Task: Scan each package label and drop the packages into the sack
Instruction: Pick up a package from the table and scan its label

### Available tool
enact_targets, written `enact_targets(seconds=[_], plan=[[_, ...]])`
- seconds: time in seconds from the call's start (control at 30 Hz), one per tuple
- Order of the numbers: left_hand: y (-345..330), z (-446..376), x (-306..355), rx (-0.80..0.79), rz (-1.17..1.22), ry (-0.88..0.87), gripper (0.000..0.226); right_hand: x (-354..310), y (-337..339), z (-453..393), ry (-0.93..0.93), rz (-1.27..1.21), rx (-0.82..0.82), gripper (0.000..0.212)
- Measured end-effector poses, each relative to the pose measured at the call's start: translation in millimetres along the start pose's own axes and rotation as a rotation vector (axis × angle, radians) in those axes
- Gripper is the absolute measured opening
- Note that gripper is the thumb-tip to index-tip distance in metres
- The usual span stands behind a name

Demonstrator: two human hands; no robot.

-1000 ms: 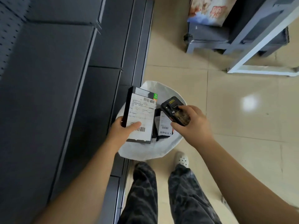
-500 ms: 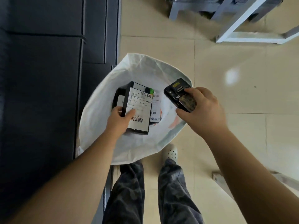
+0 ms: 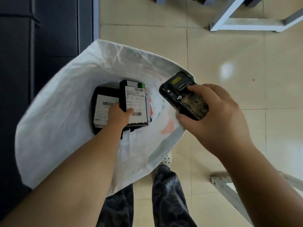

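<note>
1. One wide white woven plastic sack (image 3: 68,112) stands open on the floor; soft walls, so I lower things in.
2. My left hand (image 3: 118,114) holds a black rectangular labelled package (image 3: 136,104) inside it, fingers clamped on the edge; it looks stiff and light.
3. My right hand (image 3: 218,118) grips a black handheld scanner (image 3: 182,94).

Your left hand (image 3: 118,116) grips a black labelled package (image 3: 135,104) inside the white sack (image 3: 65,112). Your right hand (image 3: 218,118) holds the scanner (image 3: 182,94) over the sack's rim.
</note>
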State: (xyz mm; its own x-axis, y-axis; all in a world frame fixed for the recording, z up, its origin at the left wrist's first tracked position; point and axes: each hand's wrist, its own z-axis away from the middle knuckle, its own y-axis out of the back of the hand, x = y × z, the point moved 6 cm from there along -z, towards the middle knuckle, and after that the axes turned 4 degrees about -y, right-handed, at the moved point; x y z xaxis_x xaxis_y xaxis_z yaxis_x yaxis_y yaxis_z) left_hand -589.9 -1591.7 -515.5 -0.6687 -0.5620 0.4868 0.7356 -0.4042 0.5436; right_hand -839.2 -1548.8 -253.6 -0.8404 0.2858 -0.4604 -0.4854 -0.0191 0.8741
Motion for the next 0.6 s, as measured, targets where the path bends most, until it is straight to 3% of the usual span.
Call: enact_targets(seconds=[0.13, 0.3, 0.43, 0.5, 0.6], plan=[[-15.4, -6.8, -1.0, -0.005, -0.037, -0.006, 0.038, -7.3, 1.1, 4.2, 0.038, -0.022, 0.01, 0.061], [-41.1, -10.1, -7.9, -0.312, -0.355, -0.014, 0.03, -15.9, 1.7, 10.7, 0.062, -0.014, -0.017, 0.061], [-35.8, 1.7, -9.8, -0.451, -0.382, 0.006, 0.04, -23.1, 3.4, 13.5, 0.062, -0.026, -0.008, 0.061], [-22.3, 14.0, -2.5, -0.439, -0.284, -0.03, 0.037, -27.7, 4.7, 14.7, 0.059, -0.047, 0.003, 0.06], [16.2, 38.8, 15.7, -0.291, -0.108, -0.099, 0.027, -36.5, 6.9, 15.7, 0.05, -0.083, 0.007, 0.06]])
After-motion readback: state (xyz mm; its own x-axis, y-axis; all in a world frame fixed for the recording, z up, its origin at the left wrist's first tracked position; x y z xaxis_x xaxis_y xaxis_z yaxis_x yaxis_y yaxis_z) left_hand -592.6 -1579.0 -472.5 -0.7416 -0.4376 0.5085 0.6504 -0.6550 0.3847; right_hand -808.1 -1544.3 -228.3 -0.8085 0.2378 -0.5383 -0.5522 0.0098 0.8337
